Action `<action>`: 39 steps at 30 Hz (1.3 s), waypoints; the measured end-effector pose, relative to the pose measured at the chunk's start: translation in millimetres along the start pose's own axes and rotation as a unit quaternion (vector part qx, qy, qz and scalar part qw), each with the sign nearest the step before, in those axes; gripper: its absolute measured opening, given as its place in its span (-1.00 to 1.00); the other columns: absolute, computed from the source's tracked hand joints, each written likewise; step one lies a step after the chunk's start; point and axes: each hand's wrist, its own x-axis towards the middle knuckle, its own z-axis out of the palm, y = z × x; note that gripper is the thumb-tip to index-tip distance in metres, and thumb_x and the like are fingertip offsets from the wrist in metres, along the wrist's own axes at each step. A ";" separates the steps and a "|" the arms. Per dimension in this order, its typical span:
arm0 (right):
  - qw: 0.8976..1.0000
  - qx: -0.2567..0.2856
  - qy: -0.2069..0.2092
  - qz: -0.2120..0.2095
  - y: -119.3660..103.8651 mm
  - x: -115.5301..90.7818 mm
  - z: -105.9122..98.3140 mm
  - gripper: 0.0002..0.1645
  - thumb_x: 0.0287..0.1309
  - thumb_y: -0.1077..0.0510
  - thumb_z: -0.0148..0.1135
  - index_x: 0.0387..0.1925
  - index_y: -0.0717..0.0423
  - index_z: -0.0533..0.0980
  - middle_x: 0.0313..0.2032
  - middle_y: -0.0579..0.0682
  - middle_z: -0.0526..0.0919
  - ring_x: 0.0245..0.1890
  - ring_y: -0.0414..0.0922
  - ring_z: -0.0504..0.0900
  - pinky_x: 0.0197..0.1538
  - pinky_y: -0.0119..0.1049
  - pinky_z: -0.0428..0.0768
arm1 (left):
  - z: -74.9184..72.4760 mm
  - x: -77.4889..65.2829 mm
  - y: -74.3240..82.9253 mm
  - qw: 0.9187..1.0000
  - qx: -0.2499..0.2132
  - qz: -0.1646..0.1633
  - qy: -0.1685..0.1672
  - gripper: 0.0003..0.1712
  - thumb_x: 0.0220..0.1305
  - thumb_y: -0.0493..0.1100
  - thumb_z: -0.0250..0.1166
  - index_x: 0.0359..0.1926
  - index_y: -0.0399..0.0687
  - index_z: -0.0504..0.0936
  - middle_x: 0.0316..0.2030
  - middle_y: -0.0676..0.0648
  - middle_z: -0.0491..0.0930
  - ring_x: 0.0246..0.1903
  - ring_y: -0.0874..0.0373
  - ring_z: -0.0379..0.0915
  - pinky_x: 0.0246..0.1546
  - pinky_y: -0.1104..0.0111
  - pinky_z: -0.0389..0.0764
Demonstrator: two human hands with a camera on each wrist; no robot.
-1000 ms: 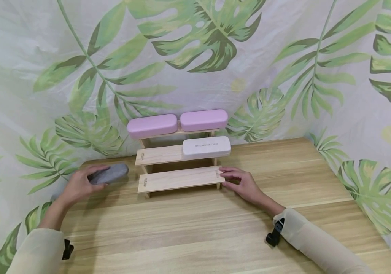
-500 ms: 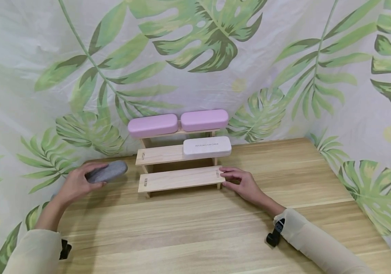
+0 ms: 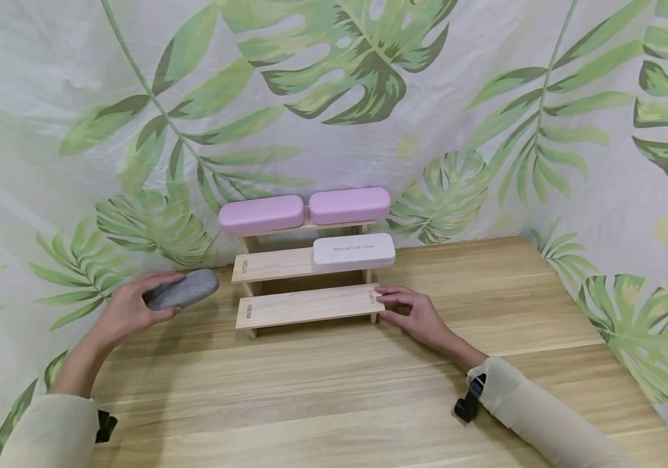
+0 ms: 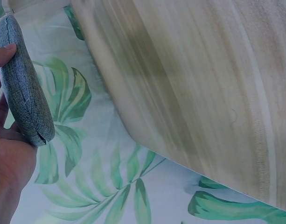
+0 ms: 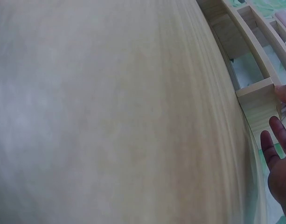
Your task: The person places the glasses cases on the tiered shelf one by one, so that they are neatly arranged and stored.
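Observation:
My left hand (image 3: pixel 129 309) grips a grey fabric-covered glasses case (image 3: pixel 184 290) by its left end, with the thumb on the near side. In the left wrist view the case (image 4: pixel 25 84) shows its seam, raised off the table. To its right stands a three-tier wooden display rack (image 3: pixel 305 309). My right hand (image 3: pixel 418 318) holds the right end of the lowest tier between thumb and fingers. Two pink glasses cases (image 3: pixel 260 214) lie side by side on the top tier. On the right half of the middle tier lies a white glasses case (image 3: pixel 354 251) with small printed lettering.
The rack stands near the back of a wood-grain table (image 3: pixel 334 396). Behind it hangs a leaf-patterned cloth (image 3: pixel 334 143), which also runs down both sides. Black camera mounts (image 3: pixel 467 398) sit at the sleeve cuffs.
My left hand has shifted slightly left and up with the grey glasses case, whose far end now tilts higher. The right hand and the rack stay put.

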 end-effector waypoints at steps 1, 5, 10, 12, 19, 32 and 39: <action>1.000 0.001 -0.001 0.001 -0.2 -0.2 0.3 -0.62 0.23 0.31 0.51 0.09 0.21 0.73 0.28 0.09 0.67 0.25 0.09 0.65 0.20 -0.21 0.66 | -0.6 0.5 1.3 1.000 0.005 0.004 0.000 -0.24 -0.09 -0.25 0.71 0.24 -0.05 0.73 0.15 -0.25 0.69 0.06 -0.15 0.53 -0.05 0.63 0.30; 1.000 0.003 -0.003 0.000 -0.4 -0.7 1.8 -0.62 0.24 0.30 0.51 0.09 0.22 0.73 0.29 0.12 0.66 0.28 0.11 0.63 0.21 -0.22 0.65 | -3.9 3.2 5.3 1.000 0.022 0.021 0.001 -0.23 -0.11 -0.23 0.72 0.23 -0.05 0.73 0.13 -0.23 0.70 0.02 -0.11 0.55 -0.12 0.55 0.36; 1.000 0.008 0.001 -0.003 1.1 -1.2 2.0 -0.62 0.25 0.30 0.50 0.10 0.24 0.73 0.28 0.16 0.66 0.26 0.14 0.64 0.20 -0.18 0.66 | -5.6 7.9 9.7 0.998 0.038 0.046 0.003 -0.21 -0.14 -0.21 0.72 0.23 -0.02 0.73 0.12 -0.18 0.71 -0.03 0.00 0.55 -0.18 0.53 0.40; 1.000 0.009 0.000 -0.002 1.3 -1.1 1.4 -0.62 0.24 0.31 0.50 0.10 0.23 0.73 0.28 0.16 0.66 0.26 0.13 0.64 0.20 -0.16 0.66 | -5.4 9.4 11.9 0.998 0.039 0.052 0.004 -0.22 -0.14 -0.21 0.72 0.23 -0.02 0.74 0.10 -0.17 0.71 -0.04 0.04 0.55 -0.19 0.55 0.40; 1.000 0.010 -0.002 0.001 1.9 -1.0 0.3 -0.63 0.25 0.29 0.50 0.09 0.21 0.73 0.29 0.16 0.65 0.27 0.12 0.64 0.21 -0.14 0.66 | -5.3 15.7 24.3 0.997 0.038 0.062 -0.004 -0.23 -0.12 -0.21 0.71 0.23 -0.01 0.74 0.10 -0.18 0.73 0.01 -0.10 0.60 -0.15 0.50 0.41; 1.000 -0.001 -0.001 -0.001 1.8 -0.1 -0.7 -0.62 0.24 0.29 0.50 0.10 0.20 0.73 0.29 0.09 0.67 0.32 0.10 0.60 0.21 -0.30 0.64 | -6.4 31.3 49.1 0.997 0.022 0.074 -0.018 -0.24 -0.06 -0.24 0.68 0.26 -0.03 0.72 0.18 -0.22 0.69 0.02 -0.13 0.62 -0.14 0.54 0.40; 1.000 -0.002 0.000 -0.003 3.7 -0.8 -0.7 -0.62 0.23 0.30 0.51 0.09 0.19 0.74 0.28 0.08 0.67 0.31 0.10 0.61 0.21 -0.33 0.63 | -2.5 40.1 59.2 0.997 0.016 0.076 -0.024 -0.26 -0.04 -0.23 0.67 0.26 -0.01 0.72 0.18 -0.19 0.69 -0.06 -0.07 0.65 -0.19 0.49 0.46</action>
